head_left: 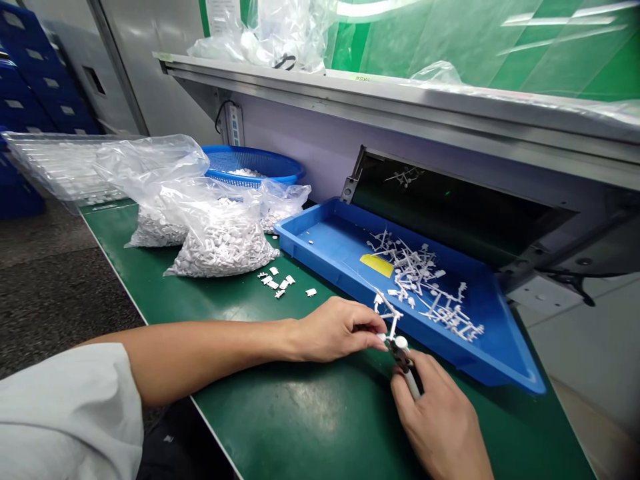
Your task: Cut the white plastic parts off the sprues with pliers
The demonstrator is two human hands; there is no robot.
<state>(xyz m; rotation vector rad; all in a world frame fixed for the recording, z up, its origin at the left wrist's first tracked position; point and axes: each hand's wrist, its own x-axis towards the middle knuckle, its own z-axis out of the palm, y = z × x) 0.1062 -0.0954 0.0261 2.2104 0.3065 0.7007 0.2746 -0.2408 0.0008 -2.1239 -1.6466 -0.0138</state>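
Now, beside the blue tray [327,248], my left hand [340,330] pinches a sprue [393,317] steady for my right hand [440,420]'s gripped cutter [404,361].

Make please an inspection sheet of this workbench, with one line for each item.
Surface: green mat, glossy, on a bench.
Job's things: white sprue and cutter meet above the mat; blue tray holds more sprues and a yellow label.
Clutter: loose white parts on the mat; bags of white parts; blue basket; clear trays.
Grippers: left hand pinches the white sprue; right hand grips the cutter.
Cables: black cable beside a power strip on the wall.
Surroundings: blue crates at left; shelf above, with plastic bags.
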